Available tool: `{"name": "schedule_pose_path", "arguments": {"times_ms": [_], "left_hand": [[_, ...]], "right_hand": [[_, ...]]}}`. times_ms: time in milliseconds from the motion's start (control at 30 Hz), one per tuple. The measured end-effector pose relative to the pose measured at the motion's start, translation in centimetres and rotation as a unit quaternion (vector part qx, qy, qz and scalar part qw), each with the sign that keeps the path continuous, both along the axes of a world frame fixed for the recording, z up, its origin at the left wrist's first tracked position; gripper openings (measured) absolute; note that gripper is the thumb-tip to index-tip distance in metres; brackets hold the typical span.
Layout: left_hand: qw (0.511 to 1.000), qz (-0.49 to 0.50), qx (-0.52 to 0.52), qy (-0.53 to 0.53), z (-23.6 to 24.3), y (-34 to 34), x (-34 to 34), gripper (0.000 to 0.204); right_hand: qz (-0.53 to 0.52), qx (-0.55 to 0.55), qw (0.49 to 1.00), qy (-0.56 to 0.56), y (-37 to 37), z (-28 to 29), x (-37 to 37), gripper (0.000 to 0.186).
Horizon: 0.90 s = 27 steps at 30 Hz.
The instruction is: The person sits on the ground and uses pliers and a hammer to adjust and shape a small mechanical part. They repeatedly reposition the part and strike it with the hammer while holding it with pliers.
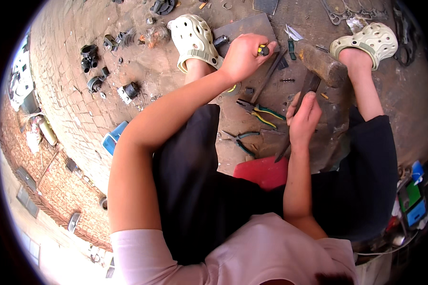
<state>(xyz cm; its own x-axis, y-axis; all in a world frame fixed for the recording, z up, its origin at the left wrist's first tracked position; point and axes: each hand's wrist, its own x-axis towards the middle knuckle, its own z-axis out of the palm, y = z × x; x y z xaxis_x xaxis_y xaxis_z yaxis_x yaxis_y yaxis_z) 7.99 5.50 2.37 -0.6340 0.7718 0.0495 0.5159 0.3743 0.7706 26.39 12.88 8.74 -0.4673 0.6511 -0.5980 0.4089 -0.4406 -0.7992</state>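
**Big Hammer Up, Small Handle Held Tight**

This looks like a hitting step. The right hand point(305, 118) has its fingers wrapped snugly around the stick of a big hammer point(324, 66), which seems to be up off the ground point(394, 126). The left hand point(245, 57) makes a fist around a yellow-and-black handle point(263, 50), over part of a flat plate point(252, 24). I cannot tell what its hidden tip touches. A good hit would need a still left hand, and a hammer that misses the thumb.

Green-handled snips point(291, 45) lie just beside the plate's right edge. Two pairs of pliers point(267, 113) lie closer to the person. The left shoe point(193, 38) is by the plate's left edge; the right shoe point(368, 42) is near the hammer's head, so swinging room looks tight.
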Motion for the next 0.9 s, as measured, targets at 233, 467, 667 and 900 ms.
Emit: {"name": "schedule_pose_path", "arguments": {"times_ms": [233, 467, 667, 900], "left_hand": [[1.000, -0.012, 0.021, -0.011, -0.6, 0.0, -0.3, 0.021], [0.999, -0.031, 0.042, -0.005, -2.2, -2.7, -1.0, 0.022], [0.996, -0.021, 0.082, 0.010, -0.8, -2.0, -1.4, 0.031], [0.994, -0.078, 0.076, 0.029, -0.4, -2.3, -0.6, 0.029]], "right_hand": [[0.024, 0.151, 0.973, 0.172, -2.9, 3.5, -0.1, 0.058], [0.060, 0.058, 0.996, 0.016, -4.8, 1.7, -0.6, 0.043], [0.024, 0.049, 0.992, 0.114, -2.6, 5.0, -1.4, 0.057], [-0.039, -0.015, 0.998, 0.038, -2.3, 3.5, -1.5, 0.052]]}}
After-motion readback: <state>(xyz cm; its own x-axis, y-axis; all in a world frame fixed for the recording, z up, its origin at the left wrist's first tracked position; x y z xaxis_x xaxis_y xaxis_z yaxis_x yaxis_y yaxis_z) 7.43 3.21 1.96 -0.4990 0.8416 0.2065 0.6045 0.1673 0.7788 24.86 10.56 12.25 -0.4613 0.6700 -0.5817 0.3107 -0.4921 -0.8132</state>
